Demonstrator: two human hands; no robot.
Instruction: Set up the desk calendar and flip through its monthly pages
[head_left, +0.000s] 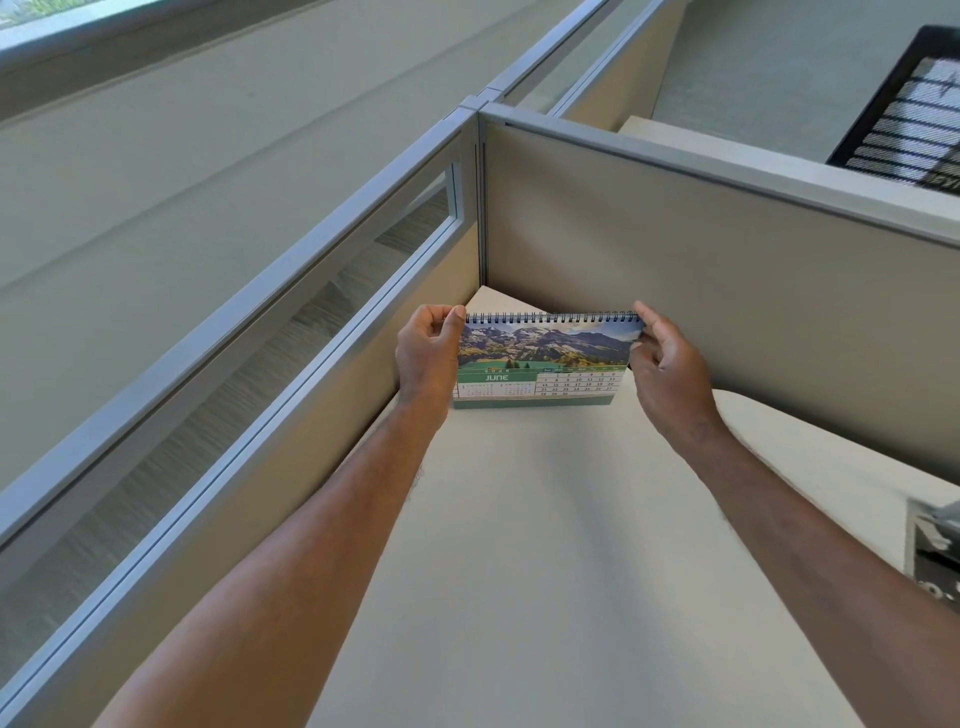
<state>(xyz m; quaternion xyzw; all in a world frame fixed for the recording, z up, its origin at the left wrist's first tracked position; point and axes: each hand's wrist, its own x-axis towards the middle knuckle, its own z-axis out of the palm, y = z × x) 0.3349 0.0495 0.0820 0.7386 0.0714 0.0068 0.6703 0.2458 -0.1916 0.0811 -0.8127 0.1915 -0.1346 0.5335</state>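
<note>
A spiral-bound desk calendar (543, 358) stands upright on the cream desk (545, 545), near the far corner of the cubicle. Its front page shows a mountain photo and the word JUNE above a green date grid. My left hand (426, 353) pinches the top left corner by the wire binding, covering the page's left edge. My right hand (670, 364) pinches the top right corner with thumb and fingertips. Both forearms reach in from the bottom of the view.
Beige cubicle panels (727, 291) with grey metal frames close in the desk at the back and on the left (291, 395). A dark object (935, 551) lies at the desk's right edge. A black mesh tray (914, 119) sits beyond the back panel.
</note>
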